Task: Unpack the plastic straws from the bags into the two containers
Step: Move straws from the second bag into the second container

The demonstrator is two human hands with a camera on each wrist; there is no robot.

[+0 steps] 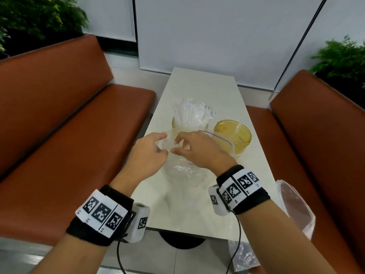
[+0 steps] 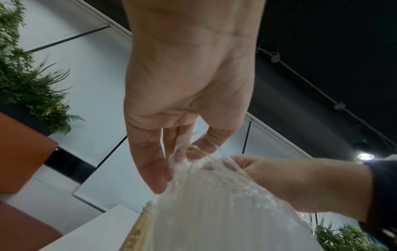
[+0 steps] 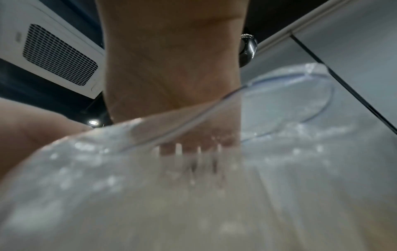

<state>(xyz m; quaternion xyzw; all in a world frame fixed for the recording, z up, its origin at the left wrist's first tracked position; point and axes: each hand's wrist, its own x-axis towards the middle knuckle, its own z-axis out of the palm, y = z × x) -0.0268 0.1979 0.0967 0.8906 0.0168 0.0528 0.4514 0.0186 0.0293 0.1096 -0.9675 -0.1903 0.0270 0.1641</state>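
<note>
A clear zip bag with a blue seal line stands on the white table, with pale straws showing dimly inside. My left hand pinches the left side of its mouth and my right hand pinches the right side, the two almost touching. Behind them, the left amber container is packed with wrapped straws. The right amber container holds one straw. In the left wrist view, the left hand and right hand both grip the bag. The bag fills the right wrist view and covers the right hand's fingertips.
Orange benches flank the narrow table on both sides. A crumpled clear bag lies on the right bench, and another bag lies on the floor by the table's near right corner. Plants stand behind both benches.
</note>
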